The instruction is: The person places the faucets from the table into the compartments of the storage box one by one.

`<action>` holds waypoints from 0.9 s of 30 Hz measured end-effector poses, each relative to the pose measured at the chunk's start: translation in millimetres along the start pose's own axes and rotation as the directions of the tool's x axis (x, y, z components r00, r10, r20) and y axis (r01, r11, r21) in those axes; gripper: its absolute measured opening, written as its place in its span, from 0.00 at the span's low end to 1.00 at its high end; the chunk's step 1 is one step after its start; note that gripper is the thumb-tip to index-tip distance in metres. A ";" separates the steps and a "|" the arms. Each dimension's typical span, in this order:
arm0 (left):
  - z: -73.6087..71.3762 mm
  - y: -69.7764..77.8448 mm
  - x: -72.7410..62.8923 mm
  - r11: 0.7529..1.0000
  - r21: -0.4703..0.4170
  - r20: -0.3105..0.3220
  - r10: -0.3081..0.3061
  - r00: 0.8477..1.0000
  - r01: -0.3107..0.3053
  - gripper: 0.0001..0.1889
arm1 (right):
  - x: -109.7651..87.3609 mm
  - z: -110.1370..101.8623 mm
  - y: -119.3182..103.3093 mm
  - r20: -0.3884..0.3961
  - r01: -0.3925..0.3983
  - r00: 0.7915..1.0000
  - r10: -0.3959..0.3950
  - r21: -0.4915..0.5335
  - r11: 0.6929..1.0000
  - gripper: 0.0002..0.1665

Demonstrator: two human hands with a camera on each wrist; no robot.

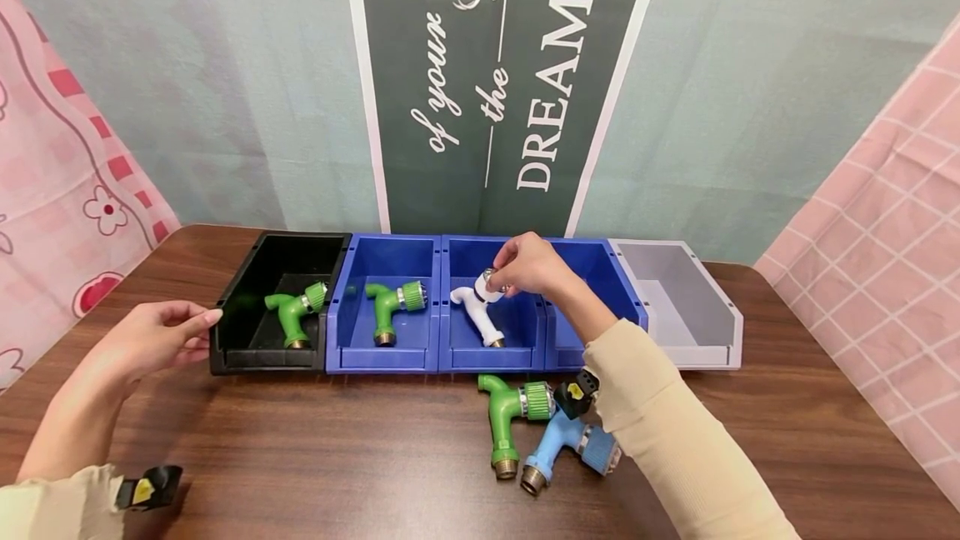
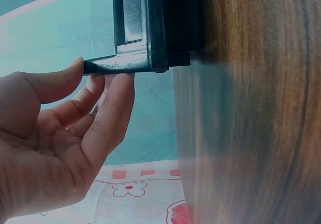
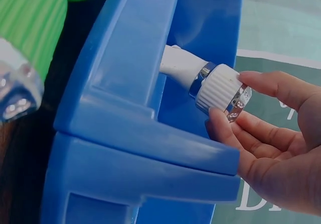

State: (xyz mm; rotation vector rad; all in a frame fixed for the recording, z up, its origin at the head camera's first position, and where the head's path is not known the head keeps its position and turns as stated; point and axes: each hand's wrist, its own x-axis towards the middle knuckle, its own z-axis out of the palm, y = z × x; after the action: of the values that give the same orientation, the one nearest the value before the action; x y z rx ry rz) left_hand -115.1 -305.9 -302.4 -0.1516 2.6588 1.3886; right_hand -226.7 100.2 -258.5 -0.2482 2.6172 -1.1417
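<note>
In the head view a white tap is inside the middle blue bin. My right hand pinches its ribbed knob between thumb and fingers. At the left end of the row, my left hand pinches the side edge of the black bin, thumb on one face and fingers on the other. A green tap lies in that black bin. Another green tap lies in the left blue bin.
On the brown table, before the bins, lie a green tap and a blue tap, the latter partly under my right sleeve. A blue bin and a grey bin finish the row. A printed curtain hangs behind.
</note>
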 end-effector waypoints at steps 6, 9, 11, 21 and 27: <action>1.6 -0.5 0.7 1.000 -0.016 0.002 0.006 1.000 -0.006 0.17 | 0.7 3.5 0.2 -0.022 0.008 1.000 -0.009 -0.058 0.998 0.16; 1.5 -0.4 0.4 1.000 -0.014 -0.001 0.005 1.000 -0.005 0.17 | 0.8 5.3 0.5 -0.031 0.019 0.999 -0.022 -0.086 0.996 0.15; 1.3 -0.2 0.4 1.000 -0.013 0.000 0.005 1.000 -0.005 0.17 | 1.1 6.4 0.8 -0.036 0.027 0.999 -0.031 -0.097 0.995 0.15; 0.7 0.4 -0.2 1.000 -0.024 0.010 -0.001 1.000 0.001 0.18 | -0.1 3.9 0.2 -0.042 0.041 0.998 -0.048 -0.155 0.987 0.18; 0.2 2.8 -1.5 1.000 0.003 0.009 -0.009 1.000 0.009 0.19 | -2.9 -2.1 -0.7 -0.029 0.042 0.998 -0.047 -0.152 0.987 0.19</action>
State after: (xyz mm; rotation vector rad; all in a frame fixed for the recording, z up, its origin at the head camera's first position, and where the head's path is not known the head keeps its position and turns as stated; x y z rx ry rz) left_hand -114.1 -304.1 -300.0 -0.1567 2.6493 1.3786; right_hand -224.5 101.9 -256.1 -0.3228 2.7438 -0.9688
